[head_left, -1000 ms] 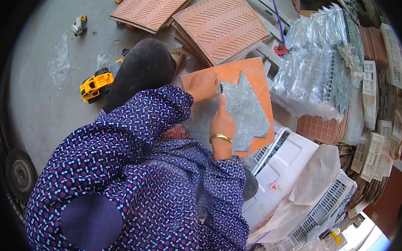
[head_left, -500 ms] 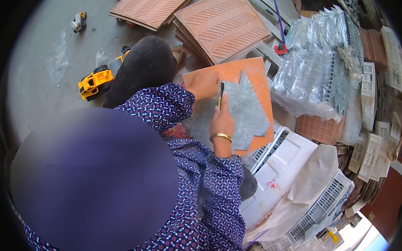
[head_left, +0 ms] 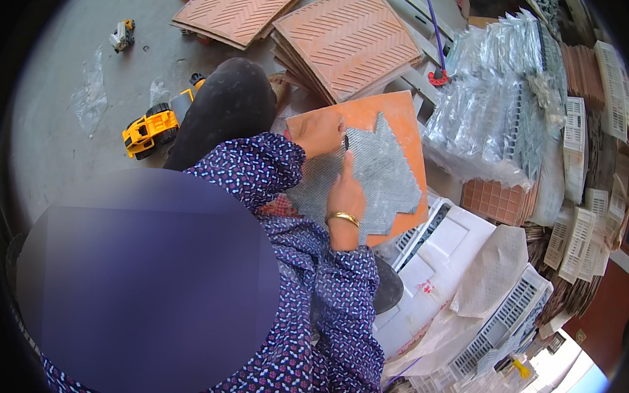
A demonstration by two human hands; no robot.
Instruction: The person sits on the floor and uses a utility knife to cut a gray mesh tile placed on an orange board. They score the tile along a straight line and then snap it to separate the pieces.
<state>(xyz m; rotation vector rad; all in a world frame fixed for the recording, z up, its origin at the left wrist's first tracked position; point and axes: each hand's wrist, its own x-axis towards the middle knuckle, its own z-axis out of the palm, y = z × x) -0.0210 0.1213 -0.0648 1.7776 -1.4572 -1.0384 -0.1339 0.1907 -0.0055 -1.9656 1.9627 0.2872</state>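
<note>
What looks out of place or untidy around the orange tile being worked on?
A yellow toy loader and a smaller toy vehicle lie on the grey floor among building materials, beside crumpled clear plastic. The grey mesh sheet under the right hand has a jagged, stepped edge and leaves part of the orange tile bare.

Bright, even daylight fills the scene, and colours read warm and saturated. Shadows on the floor (head_left: 68, 148) are soft and short. The clear plastic packs (head_left: 504, 114) throw pale glare. The lower right corner washes out to near white. A black fisheye rim rings the picture, bending straight edges near it. A large blurred oval masks the lower left.
</note>
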